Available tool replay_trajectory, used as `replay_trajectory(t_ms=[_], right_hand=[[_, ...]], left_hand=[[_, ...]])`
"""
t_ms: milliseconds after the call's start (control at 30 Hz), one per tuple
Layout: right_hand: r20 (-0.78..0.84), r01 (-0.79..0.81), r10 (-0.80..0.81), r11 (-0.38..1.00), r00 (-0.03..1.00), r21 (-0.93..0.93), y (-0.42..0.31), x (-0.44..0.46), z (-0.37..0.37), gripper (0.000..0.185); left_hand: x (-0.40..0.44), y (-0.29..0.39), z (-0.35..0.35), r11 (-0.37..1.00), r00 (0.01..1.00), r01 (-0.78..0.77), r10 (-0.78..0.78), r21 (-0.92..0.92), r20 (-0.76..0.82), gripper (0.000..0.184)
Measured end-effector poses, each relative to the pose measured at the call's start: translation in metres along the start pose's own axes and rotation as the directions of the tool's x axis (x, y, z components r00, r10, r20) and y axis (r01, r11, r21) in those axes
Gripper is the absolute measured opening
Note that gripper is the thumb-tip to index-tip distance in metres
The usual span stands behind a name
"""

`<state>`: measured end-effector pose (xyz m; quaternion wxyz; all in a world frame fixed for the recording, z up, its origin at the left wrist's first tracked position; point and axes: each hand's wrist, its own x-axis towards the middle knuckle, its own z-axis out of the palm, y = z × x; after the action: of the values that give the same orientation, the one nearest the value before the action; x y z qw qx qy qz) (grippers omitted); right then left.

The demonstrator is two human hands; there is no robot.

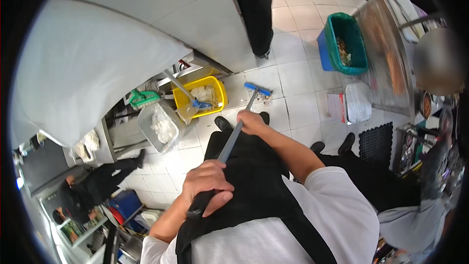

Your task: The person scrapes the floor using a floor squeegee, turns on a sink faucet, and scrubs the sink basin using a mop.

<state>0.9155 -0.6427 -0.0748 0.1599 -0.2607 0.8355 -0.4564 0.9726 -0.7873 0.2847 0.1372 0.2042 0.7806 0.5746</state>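
Gripping broom [231, 143] with left hand [207, 183] round black top end [200, 203] and right hand [251, 122] lower on grey pole, with blue head [258, 89] down on floor tiles [299, 85] beside debris [264, 97]; likely light and stiff, slippery if wet; best held at both spots

The broom [231, 143] has a grey handle, a black end and a blue head [258, 89]. Left, a bucket [224, 93] is yellow; far right, a blue bin [324, 51] has a green bag [349, 29]. Darker lines grid the white tiles [293, 76].
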Motion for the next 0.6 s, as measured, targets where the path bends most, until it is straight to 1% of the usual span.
replay_trajectory(t_ms=[33,67,100,133,167,200,233,267,300,333,367,433,500,567,600], right_hand=[[0.088,-0.006,0.007,1.0,0.996,-0.018,-0.009,-0.002,0.002,0.017],[0.175,-0.007,0.014,0.999,0.984,-0.036,-0.019,-0.003,0.001,0.018],[0.199,0.014,-0.007,0.999,0.98,-0.035,-0.028,-0.002,-0.003,0.018],[0.256,-0.011,0.029,0.998,0.966,-0.069,-0.036,0.001,-0.008,0.018],[0.31,-0.032,0.063,0.994,0.949,-0.104,-0.041,0.005,-0.01,0.018],[0.269,0.017,0.011,0.995,0.963,-0.102,-0.042,0.007,-0.01,0.019],[0.261,0.017,0.016,0.992,0.965,-0.124,-0.042,0.011,-0.01,0.02],[0.275,0.017,0.019,0.992,0.961,-0.128,-0.044,0.019,-0.013,0.015],[0.282,0.015,0.024,0.99,0.959,-0.137,-0.043,0.028,-0.015,0.01],[0.232,0.064,-0.024,0.984,0.972,-0.166,-0.037,0.036,-0.011,0.02],[0.238,0.078,-0.036,0.982,0.971,-0.17,-0.032,0.045,-0.009,0.02],[0.197,0.089,-0.064,0.988,0.978,-0.123,-0.024,0.059,-0.002,0.009],[0.215,0.133,-0.101,0.981,0.971,-0.144,-0.012,0.06,0.011,0.01],[0.348,0.101,-0.038,0.981,0.937,-0.165,-0.012,0.048,0.019,0.011],[0.334,0.114,-0.052,0.979,0.941,-0.168,-0.014,0.041,0.023,0.013]], left_hand=[[-0.004,0.004,0.0,1.0,1.0,0.007,-0.007,-0.001,-0.028,0.009],[-0.008,0.009,0.0,0.999,0.999,0.016,-0.018,-0.04,-0.049,0.011],[-0.014,0.012,0.0,0.997,0.997,0.025,-0.031,-0.075,-0.07,0.013],[-0.018,0.013,-0.002,0.997,0.996,0.016,-0.023,-0.078,-0.092,0.017],[-0.021,0.015,-0.004,0.998,0.992,0.022,-0.03,-0.065,-0.125,0.017],[-0.024,0.018,-0.005,0.997,0.99,0.006,-0.016,-0.075,-0.14,0.018],[-0.027,0.02,-0.006,0.996,0.988,-0.011,-0.003,-0.087,-0.152,0.02],[-0.031,0.02,-0.006,0.997,0.984,-0.003,-0.011,-0.079,-0.176,0.02],[-0.033,0.018,-0.005,0.998,0.987,0.015,-0.023,-0.055,-0.16,0.019],[-0.034,0.014,-0.003,0.999,0.989,0.028,-0.033,-0.032,-0.142,0.02],[-0.035,0.007,0.0,0.999,0.987,0.024,-0.028,-0.026,-0.156,0.02],[-0.038,-0.009,0.009,0.999,0.984,0.028,-0.02,0.043,-0.178,0.02],[-0.045,-0.016,0.014,0.995,0.982,0.037,-0.018,0.096,-0.188,0.02],[-0.055,-0.016,0.014,0.995,0.982,0.071,-0.057,0.072,-0.177,0.02],[-0.061,-0.013,0.012,0.995,0.984,0.082,-0.072,0.053,-0.162,0.018]])
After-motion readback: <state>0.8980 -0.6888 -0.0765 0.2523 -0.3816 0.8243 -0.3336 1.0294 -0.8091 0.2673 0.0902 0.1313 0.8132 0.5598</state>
